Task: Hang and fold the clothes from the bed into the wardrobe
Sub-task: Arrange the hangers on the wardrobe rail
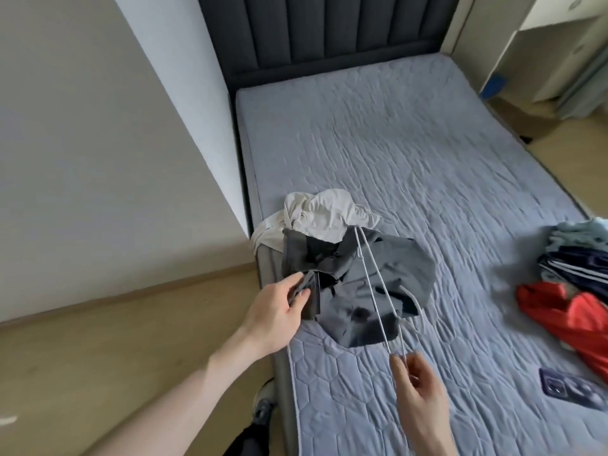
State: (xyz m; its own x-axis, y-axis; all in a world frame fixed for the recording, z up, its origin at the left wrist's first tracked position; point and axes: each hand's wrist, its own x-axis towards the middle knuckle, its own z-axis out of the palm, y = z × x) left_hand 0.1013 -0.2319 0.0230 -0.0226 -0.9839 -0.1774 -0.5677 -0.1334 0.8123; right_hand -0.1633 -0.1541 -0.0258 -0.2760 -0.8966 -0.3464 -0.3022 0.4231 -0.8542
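Bed with quilted blue-grey mattress cover (427, 153) is seen from its near left corner; dark padded headboard (322, 31) stands at the far end.

Dark grey shirt (368, 278) is spread crumpled on the near left part of the cover. Its near left edge, at what looks like the collar, is pinched by the left hand (279, 311), thumb and fingers curled round the fabric.

Thin white wire hanger (378, 291) is held over the shirt by the right hand (418, 386); 1 end of the wire is gripped between thumb and fingertips, and the far end reaches to the white garment. The hook curls out to the right, over the shirt.

Crumpled white cotton garment (325, 215) lies just beyond the shirt, touching it, and hangs partly over the left edge of the bed.

On the right of the bed, well apart from the shirt, a red garment (566, 317) and a pile of dark and pale blue clothes (579, 255) are noted. A dark phone-like object (572, 388) lies near the red garment, blurred.
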